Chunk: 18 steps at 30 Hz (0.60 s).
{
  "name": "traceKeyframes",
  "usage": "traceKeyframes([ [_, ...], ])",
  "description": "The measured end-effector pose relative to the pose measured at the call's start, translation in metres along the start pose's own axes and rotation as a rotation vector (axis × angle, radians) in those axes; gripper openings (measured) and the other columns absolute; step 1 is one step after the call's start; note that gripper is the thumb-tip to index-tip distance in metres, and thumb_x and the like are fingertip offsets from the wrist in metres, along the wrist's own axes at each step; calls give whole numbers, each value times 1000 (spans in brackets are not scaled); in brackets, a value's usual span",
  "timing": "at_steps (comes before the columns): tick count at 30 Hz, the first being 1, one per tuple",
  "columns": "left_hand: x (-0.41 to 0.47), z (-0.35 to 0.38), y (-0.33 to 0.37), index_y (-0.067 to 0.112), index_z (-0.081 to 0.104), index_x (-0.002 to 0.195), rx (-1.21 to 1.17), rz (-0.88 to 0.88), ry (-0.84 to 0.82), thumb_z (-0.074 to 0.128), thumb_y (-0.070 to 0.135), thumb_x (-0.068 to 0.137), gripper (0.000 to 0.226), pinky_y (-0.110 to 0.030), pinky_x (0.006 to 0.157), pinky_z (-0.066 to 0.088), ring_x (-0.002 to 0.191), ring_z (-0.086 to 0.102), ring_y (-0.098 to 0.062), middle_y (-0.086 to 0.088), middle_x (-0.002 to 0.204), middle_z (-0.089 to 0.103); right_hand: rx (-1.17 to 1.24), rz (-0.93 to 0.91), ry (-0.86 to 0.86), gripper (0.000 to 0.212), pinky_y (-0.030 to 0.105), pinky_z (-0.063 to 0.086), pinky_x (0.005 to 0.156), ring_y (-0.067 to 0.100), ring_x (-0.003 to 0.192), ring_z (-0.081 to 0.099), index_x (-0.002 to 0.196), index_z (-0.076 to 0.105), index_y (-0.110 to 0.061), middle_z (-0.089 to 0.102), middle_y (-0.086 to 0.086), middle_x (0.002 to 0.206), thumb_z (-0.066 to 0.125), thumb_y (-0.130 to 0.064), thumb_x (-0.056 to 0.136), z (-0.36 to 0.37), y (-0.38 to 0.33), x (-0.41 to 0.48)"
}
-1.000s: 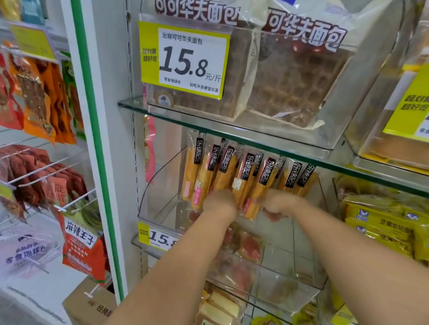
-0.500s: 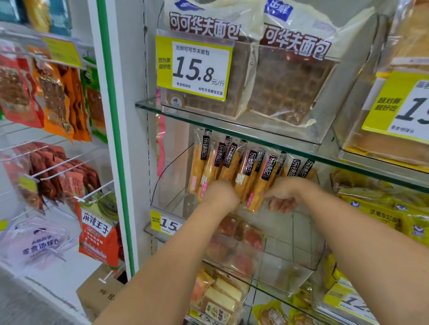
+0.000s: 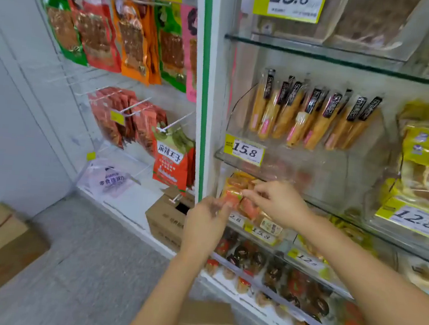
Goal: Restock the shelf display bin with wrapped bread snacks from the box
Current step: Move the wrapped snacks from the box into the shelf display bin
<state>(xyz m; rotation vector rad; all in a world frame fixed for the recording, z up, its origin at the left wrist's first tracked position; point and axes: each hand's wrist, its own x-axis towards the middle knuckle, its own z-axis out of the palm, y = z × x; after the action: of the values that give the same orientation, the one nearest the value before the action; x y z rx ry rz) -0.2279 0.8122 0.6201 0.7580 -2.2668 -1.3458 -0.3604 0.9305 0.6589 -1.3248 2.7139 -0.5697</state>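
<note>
Head view: a person is standing at a glass-shelved snack display, both arms reaching in below the clear plastic display bin (image 3: 340, 174).
Step in hand: the person appears to be handling loose stock between box and bin, not yet placing it.
Left hand: the left hand (image 3: 205, 222) is curling its fingers onto the small orange-red wrapped packets (image 3: 233, 200). Motion blur is hiding the exact grip.
Right hand: the right hand (image 3: 280, 204) is pinching the same cluster of packets from the other side, fingertips meeting the left hand's.
Task's thing: the packets are hanging between the two hands, just under the bin's front left corner and its yellow price label (image 3: 244, 149), outside the bin.
Bin contents: long tan bread sticks (image 3: 312, 117) in clear wrappers with black tops are leaning in a row against the bin's back wall. The front part is looking largely unfilled.
Supply: an open brown cardboard box (image 3: 206, 319) is sitting on the floor under the arms, more wrapped pieces showing inside.
Next move: it is calling for a lift over the bin's front edge, then setting the packets down in front of the leaning row without knocking it.
</note>
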Motion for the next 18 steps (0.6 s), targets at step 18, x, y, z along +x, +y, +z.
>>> traceKeyframes([
  [18, -203, 11, -356, 15, 53, 75, 168, -795, -200, 59, 36, 89, 25, -19, 46, 31, 54, 47, -8, 6, 61, 51, 159, 472, -644, 31, 29, 28, 59, 17, 62, 36, 65, 31, -19, 37, 2, 69, 49, -6, 86, 411, 25, -161],
])
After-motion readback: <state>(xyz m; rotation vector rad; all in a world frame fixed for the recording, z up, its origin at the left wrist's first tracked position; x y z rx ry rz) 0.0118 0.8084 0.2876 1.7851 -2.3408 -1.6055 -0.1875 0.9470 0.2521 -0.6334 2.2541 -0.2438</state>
